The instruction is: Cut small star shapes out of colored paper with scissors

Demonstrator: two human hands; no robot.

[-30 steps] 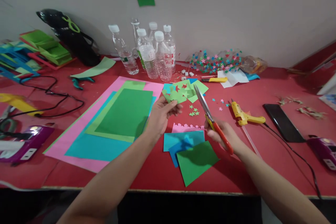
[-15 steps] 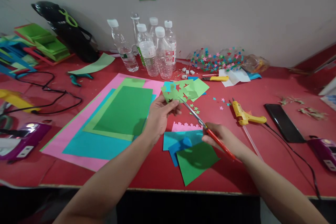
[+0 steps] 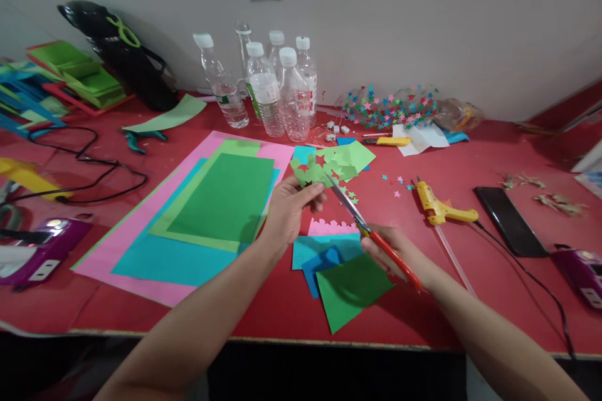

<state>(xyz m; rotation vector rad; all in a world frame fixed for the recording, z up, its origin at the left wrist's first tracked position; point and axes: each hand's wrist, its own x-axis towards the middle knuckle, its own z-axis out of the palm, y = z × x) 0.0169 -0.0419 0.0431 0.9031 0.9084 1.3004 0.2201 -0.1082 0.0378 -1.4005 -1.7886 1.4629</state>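
My left hand (image 3: 292,205) pinches the lower edge of a light green paper sheet (image 3: 308,177) with star-shaped holes cut in it. Red-handled scissors (image 3: 348,203) are in my right hand (image 3: 397,247), their blades pointing up and left to the sheet's right edge. Below the blades, small green paper stars (image 3: 350,196) lie on the red table (image 3: 277,319). Nearer me are a pink strip with a scalloped edge (image 3: 324,226), blue paper pieces (image 3: 305,250) and a dark green paper piece (image 3: 355,291).
Stacked coloured sheets (image 3: 221,197) lie left. Plastic bottles (image 3: 266,94) stand behind, beside a bottle covered in stars (image 3: 390,106). To the right are a yellow glue gun (image 3: 435,205) with its cord and a phone (image 3: 510,219). A yellow cutter (image 3: 392,141) lies at the back.
The scissors have shifted slightly left and up, and their blades look a little wider apart. My left hand and the light green sheet have hardly moved.
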